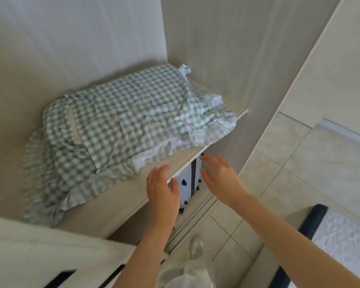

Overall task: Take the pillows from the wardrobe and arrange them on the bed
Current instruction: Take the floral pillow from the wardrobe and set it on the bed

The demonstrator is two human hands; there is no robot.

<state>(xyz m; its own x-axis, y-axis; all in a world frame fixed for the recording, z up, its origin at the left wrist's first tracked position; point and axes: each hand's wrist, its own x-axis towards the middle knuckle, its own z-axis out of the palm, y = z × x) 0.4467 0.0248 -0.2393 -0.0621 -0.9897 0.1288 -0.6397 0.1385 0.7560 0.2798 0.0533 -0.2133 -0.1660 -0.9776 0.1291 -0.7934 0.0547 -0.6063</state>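
While both hands reached toward the wardrobe shelf, the left hand and right hand hung open and empty just in front of its edge. The gingham pillows lay stacked on that shelf, frills spilling over its front. A grip on a frill alone could drag only the top pillow and tip the stack off. Side walls hemmed the shelf; only the front stood open.

Home bedroom: built-in wardrobe shelf, gingham pillows, tiled floor, rug.
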